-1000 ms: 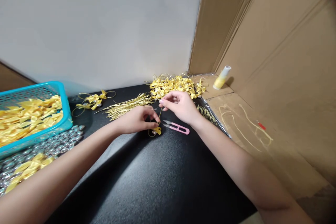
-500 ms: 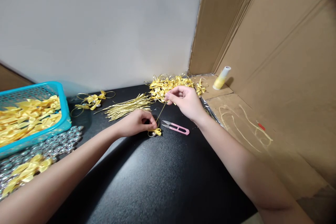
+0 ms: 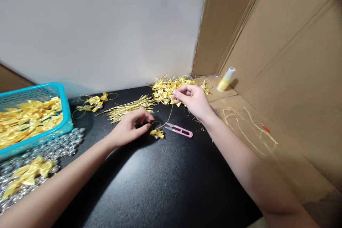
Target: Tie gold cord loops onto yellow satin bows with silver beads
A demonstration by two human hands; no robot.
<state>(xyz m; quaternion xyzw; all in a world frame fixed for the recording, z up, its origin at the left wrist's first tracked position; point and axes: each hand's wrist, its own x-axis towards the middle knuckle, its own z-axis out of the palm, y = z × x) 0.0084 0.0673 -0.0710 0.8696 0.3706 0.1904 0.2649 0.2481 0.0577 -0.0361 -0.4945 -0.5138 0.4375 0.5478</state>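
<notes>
Pinched between the fingertips of my right hand [image 3: 193, 100] is a thin yellow thread [image 3: 170, 114], which hangs down in a curve. Its lower part runs to a small yellow ribbon bow [image 3: 159, 134] with a gold loop and a bell-like silver bead, lying on the black table. My left hand [image 3: 132, 126] is just left of that bow, thumb and fingers apart, holding nothing. Right of the bow lie pink thread snips [image 3: 179, 130] with their blades toward it. Behind my left hand is a bundle of gold cords [image 3: 130, 108].
A heap of finished-looking bows [image 3: 165, 89] sits by the wall. At left stands a blue basket [image 3: 65, 108] of yellow bows, with silver beads [image 3: 68, 142] spread before it. A few looped bows [image 3: 94, 102] lie behind. A thread spool [image 3: 226, 79] stands on cardboard at right.
My left hand has let go of the bow's loop and drawn back left, its fingers opening. My right hand has shifted slightly right; the thread, taut before, now hangs slack.
</notes>
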